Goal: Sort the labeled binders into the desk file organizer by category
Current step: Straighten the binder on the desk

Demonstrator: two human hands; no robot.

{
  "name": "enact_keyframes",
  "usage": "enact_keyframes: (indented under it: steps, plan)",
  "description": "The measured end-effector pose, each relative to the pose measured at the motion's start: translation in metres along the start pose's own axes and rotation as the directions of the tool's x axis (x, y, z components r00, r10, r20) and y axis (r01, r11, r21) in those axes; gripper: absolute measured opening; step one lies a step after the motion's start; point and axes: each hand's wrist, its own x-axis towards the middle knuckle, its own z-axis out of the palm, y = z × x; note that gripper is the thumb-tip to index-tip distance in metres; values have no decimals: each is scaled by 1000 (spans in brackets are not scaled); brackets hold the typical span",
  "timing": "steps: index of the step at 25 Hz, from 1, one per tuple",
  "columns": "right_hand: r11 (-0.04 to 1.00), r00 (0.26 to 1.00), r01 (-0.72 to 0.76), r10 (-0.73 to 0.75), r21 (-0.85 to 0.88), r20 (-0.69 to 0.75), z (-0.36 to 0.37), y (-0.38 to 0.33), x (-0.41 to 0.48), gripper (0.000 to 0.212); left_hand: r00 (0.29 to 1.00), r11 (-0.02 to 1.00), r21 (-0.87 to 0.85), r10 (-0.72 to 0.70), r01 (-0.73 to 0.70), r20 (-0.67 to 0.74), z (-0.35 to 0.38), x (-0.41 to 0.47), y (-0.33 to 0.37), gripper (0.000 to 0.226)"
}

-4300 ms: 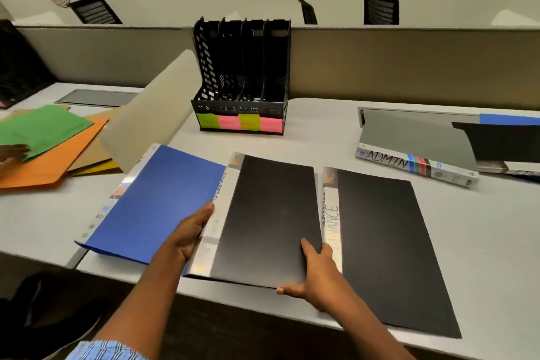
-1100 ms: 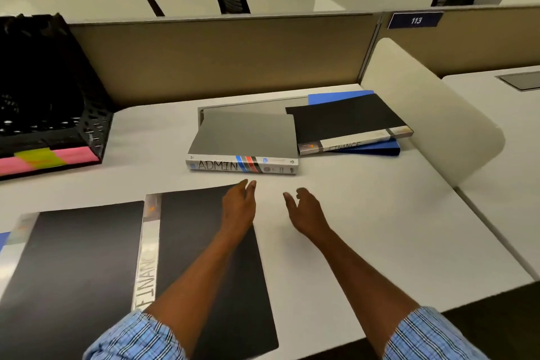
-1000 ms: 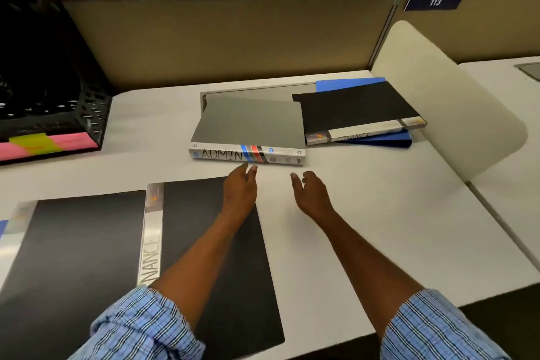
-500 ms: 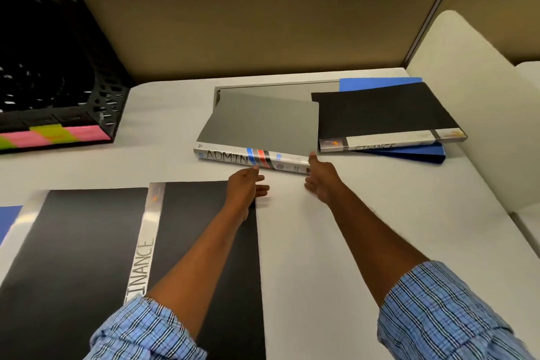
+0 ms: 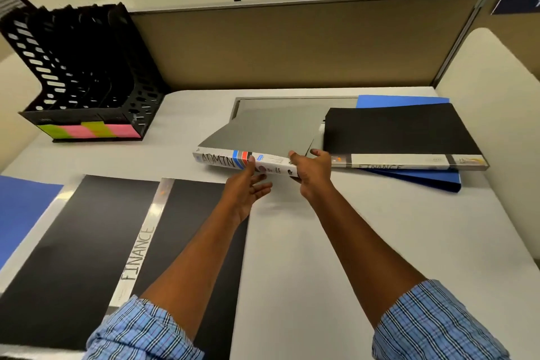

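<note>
A grey binder [image 5: 271,131] with ADMIN on its white spine lies at the desk's middle back, its spine slightly raised. My right hand [image 5: 311,172] grips the spine's right end, thumb on top. My left hand [image 5: 245,187] holds the spine's middle, thumb against it and fingers under its lower edge. The black file organizer [image 5: 87,73] stands at the back left, with green and pink sticky labels [image 5: 87,130] on its front. A black FINANCE folder [image 5: 400,131] lies on a blue folder [image 5: 409,181] to the right. Near me lie another black FINANCE folder [image 5: 187,204] and a black folder [image 5: 87,228].
A blue folder [image 5: 20,207] shows at the left edge. A brown partition [image 5: 292,44] closes the back of the white desk [image 5: 321,242]. A rounded white divider panel [image 5: 496,96] stands at the right side. Chair backs show beyond the partition.
Both hands have moved forward from the bare desk to the ADMIN binder's spine and taken hold of it; the spine has lifted slightly.
</note>
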Motion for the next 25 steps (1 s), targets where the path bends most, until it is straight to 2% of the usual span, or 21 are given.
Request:
enact_keyframes:
  steps: [3,6,8,10,13,16,18,21,25]
  plan:
    - [994,995,100,-99,-32,18,-14,-6,-28,56,998,959,-279,-35,50,57,7,-14,1,56]
    - [984,981,174,-170,-37,95,-42,1,-60,49,999,864,-502,-17,35,40,19,-33,-8,21]
    - [978,971,198,-187,-67,148,-66,7,-77,50,999,844,-536,-4,30,50,25,-45,-16,8]
    - [980,972,187,-174,-69,158,-90,10,-83,53,998,864,-503,0,33,66,26,-56,-26,5]
    - [991,990,132,-133,23,45,-121,12,-77,56,1000,921,-389,-5,13,21,22,-72,-43,3]
    - [991,991,88,-76,100,-114,-144,12,-68,62,999,955,-293,43,-42,-3,20,-85,-55,25]
    - [995,979,70,-55,71,-196,-156,16,-61,66,995,968,-233,99,-98,-7,26,-96,-59,45]
    - [999,961,50,-54,-20,-272,-168,27,-55,55,984,974,-142,180,-177,4,38,-113,-60,68]
    - [996,941,33,-58,-82,-332,-169,35,-63,34,959,962,-57,272,-268,79,45,-141,-59,68]
